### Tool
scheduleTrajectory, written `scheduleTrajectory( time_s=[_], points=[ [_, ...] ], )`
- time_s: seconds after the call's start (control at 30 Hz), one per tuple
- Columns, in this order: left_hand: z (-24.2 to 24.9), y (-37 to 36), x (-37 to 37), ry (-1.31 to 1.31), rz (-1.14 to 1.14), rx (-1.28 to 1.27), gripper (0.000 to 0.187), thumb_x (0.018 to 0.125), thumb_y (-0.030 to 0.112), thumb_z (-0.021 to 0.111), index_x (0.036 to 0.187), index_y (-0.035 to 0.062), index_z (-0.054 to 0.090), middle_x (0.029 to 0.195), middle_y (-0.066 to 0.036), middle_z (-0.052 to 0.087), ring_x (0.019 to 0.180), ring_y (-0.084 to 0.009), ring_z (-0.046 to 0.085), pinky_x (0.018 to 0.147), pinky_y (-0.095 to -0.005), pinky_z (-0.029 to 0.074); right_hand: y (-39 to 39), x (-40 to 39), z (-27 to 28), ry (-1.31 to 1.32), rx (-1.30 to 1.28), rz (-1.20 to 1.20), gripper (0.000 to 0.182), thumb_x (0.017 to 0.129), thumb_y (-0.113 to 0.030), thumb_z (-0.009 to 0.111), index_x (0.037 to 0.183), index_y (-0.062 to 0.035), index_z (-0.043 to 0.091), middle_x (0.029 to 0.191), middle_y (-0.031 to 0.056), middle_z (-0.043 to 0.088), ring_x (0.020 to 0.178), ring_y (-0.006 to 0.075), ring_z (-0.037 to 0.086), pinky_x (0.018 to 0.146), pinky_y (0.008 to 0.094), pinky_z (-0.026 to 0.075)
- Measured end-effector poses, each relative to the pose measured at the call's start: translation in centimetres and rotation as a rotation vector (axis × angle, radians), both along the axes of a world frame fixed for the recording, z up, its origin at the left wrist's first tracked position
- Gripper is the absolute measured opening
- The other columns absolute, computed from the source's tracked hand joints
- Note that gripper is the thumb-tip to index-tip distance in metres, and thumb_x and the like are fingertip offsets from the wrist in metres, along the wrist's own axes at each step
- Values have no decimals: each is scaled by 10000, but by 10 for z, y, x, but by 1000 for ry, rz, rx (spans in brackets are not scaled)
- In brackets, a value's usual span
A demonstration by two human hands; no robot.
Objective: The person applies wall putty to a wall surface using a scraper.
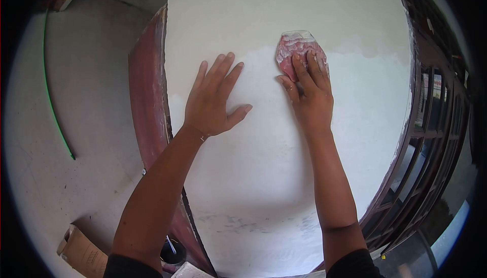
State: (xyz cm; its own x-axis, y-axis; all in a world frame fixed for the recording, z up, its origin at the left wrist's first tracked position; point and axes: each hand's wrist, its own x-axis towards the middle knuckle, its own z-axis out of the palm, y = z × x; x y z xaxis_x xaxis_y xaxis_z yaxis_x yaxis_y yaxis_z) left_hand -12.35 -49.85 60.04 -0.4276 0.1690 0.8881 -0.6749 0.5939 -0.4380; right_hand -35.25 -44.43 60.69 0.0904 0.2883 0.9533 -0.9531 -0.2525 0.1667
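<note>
On white wall point(269, 166), right hand point(314, 95) holds pad point(287, 57).

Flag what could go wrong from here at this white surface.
1. The left hand lies spread on the white surface; if that is damp, which I can't confirm, it may leave prints.
2. The red pad has white residue caked on its face, which might shed crumbs or streak.
3. The right hand has its fingers over the pad's lower part, so it could tilt or slip.
</note>
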Motion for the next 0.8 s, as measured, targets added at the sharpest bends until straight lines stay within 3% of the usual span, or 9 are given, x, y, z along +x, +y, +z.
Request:
scheduleTrajectory(
  time_s=[0.2,0.4,0.67,0.8],
  points=[
    [-1,-1,-1,5,4,-5,780,859,450,647,1491,55,417,1572,-163,366,1475,-337,310,1195,-544,205,1,-12,-43,70,32,-39,536,791,-353,816,1235,-80,690,1337,202,608,1243,378,576,1066,514,443],
    [-1,0,-1,8,5,-7,772,860,443,649,1488,56,421,1571,-161,367,1474,-330,315,1195,-543,205,3,-7,-2,73,-39,-37,524,797,-357,808,1239,-100,691,1326,199,616,1232,382,581,1062,513,448],
    [-2,1,-1,5,2,6,767,859,435,652,1482,48,427,1573,-161,366,1473,-338,315,1197,-539,200,5,-14,-43,84,59,-26,509,777,-347,823,1199,-86,709,1312,197,625,1234,377,581,1055,506,457],
    [-1,0,-2,13,-14,-4,760,848,413,666,1474,46,437,1568,-164,372,1469,-338,323,1196,-540,200,8,-15,-16,111,-31,-37,514,776,-352,821,1201,-85,708,1316,194,623,1238,375,578,1063,507,449]
  ],
)
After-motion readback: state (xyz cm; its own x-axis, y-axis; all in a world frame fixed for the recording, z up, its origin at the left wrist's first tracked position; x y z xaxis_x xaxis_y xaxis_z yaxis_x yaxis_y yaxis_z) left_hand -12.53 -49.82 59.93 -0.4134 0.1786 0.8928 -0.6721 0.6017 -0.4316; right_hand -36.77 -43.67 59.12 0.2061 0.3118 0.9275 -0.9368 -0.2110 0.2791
